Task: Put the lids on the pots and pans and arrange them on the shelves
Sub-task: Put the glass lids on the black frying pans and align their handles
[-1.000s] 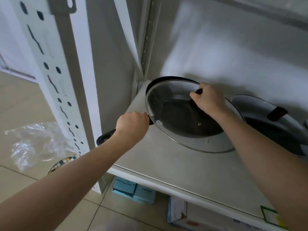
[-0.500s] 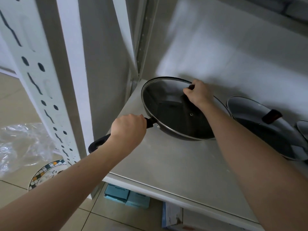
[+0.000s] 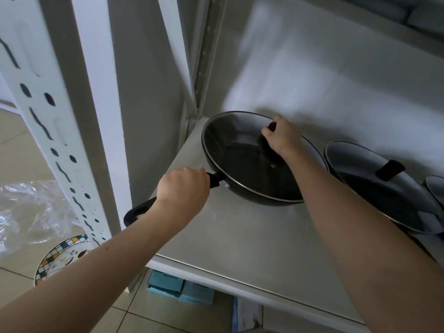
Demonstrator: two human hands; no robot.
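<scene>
At frame centre, a black frying pan (image 3: 249,174) sits on the shelf (image 3: 252,239), its handle gripped by the left hand (image 3: 183,189); the glass lid (image 3: 240,145) is seated, knob pinched by the right hand (image 3: 282,138). At right, another lidded pan (image 3: 374,186) is already shelved.

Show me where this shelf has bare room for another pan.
Bare: the front strip of the shelf, between the black pan and the front edge, though both forearms cross it. Crowded: the back, where the black pan and the second lidded pan sit close together, another lid further right.
</scene>
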